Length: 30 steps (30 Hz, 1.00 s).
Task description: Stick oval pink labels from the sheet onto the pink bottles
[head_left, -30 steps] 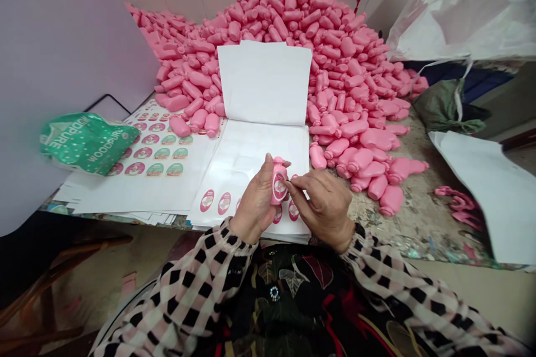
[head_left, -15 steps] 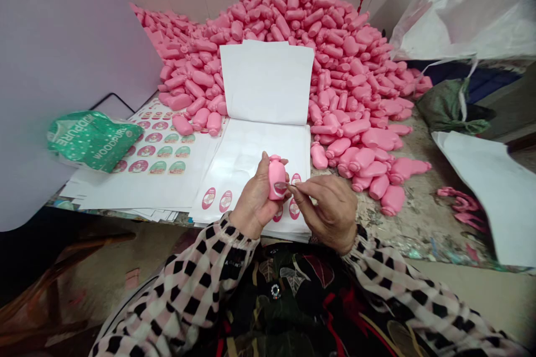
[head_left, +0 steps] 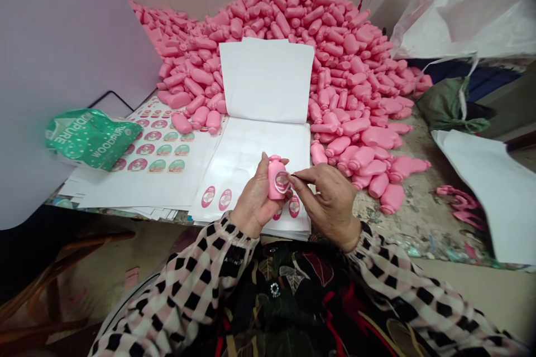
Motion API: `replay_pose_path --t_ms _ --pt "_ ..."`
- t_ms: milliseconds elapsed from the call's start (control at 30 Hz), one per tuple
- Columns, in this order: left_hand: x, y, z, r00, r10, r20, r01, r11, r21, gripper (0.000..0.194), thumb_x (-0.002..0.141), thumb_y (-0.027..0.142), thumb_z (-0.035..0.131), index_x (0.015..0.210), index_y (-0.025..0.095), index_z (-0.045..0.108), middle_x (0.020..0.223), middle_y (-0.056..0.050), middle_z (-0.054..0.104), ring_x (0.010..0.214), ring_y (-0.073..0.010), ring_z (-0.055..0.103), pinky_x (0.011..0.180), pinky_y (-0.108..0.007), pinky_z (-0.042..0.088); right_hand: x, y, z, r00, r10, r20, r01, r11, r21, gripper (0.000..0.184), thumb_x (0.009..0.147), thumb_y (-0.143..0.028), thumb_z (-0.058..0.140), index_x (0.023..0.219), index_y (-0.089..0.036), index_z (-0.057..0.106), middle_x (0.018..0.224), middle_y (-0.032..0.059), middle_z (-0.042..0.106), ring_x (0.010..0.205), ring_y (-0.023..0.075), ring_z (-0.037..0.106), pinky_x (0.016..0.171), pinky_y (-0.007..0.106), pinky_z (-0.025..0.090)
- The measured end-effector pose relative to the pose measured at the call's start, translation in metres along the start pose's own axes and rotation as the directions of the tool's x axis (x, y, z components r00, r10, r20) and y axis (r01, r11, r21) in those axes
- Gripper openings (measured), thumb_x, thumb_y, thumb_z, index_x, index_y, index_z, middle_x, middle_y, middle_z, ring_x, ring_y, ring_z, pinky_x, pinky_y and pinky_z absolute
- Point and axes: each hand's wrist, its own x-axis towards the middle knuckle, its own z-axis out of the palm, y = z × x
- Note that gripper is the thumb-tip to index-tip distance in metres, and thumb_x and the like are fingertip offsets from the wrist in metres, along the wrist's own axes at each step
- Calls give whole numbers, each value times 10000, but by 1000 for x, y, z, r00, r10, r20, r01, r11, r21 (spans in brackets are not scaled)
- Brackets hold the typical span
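Observation:
My left hand (head_left: pixel 256 201) is wrapped round a small pink bottle (head_left: pixel 274 170), which stands roughly upright with its neck up. An oval sticker (head_left: pixel 282 181) with a pale edge lies against the bottle's front. At the right edge of that sticker, my right hand (head_left: pixel 329 201) pinches a thin dark tool (head_left: pixel 299 173); its exact kind is too small to make out. Beneath both hands is a sticker sheet (head_left: pixel 243 148) with several pink oval stickers (head_left: pixel 225 199) along its lower part.
A large heap of pink bottles (head_left: pixel 288 17) fills the back of the table. White backing paper (head_left: pixel 268 81) leans against it. Printed sheets (head_left: pixel 142 189) and a green plastic packet (head_left: pixel 94 139) lie at left. On the right are pink scraps (head_left: pixel 460 206) and a white sheet (head_left: pixel 486 178).
The sticker, tilted at the bottle before, now faces outward against its front. My right hand has shifted slightly, with the tool now at the sticker's right edge. My left hand holds still.

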Motion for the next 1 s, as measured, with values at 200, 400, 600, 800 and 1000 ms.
replay_pose_path --t_ms 200,400,600,800,1000 --pt "-2 1 4 1000 -7 -7 7 999 32 295 852 497 511 855 203 542 833 15 580 537 -85 549 455 -221 449 -1 0 1 1000 -9 -2 9 1000 3 60 836 -258 622 825 -199 624 707 9 626 664 133 549 634 284 391" --pt "-3 2 6 1000 -21 -6 21 999 28 305 858 501 496 833 202 545 815 10 584 533 -84 545 460 -220 449 -2 0 2 1000 -9 17 9 1000 19 63 837 -256 622 848 -194 628 716 9 627 669 135 550 631 286 391" --pt "-2 1 7 1000 -15 -15 15 1000 -6 317 869 491 483 811 189 560 768 4 587 542 -79 546 510 -207 470 -2 1 4 1000 -15 15 14 1000 11 60 828 -250 630 837 -191 632 711 10 626 666 137 548 626 288 386" --pt "-2 1 8 999 -30 -13 29 999 -18 336 890 480 446 807 177 566 738 -3 588 546 -83 552 522 -201 477 -2 1 4 1000 -22 18 23 1000 -2 66 837 -256 617 828 -193 634 700 10 625 660 135 545 626 286 383" --pt "-2 1 7 1000 -28 -5 27 999 -31 301 882 464 475 827 178 552 794 1 606 557 -79 560 514 -200 480 -3 1 4 999 -26 19 26 1000 -10 74 841 -261 610 831 -194 638 706 14 633 670 139 554 634 285 388"
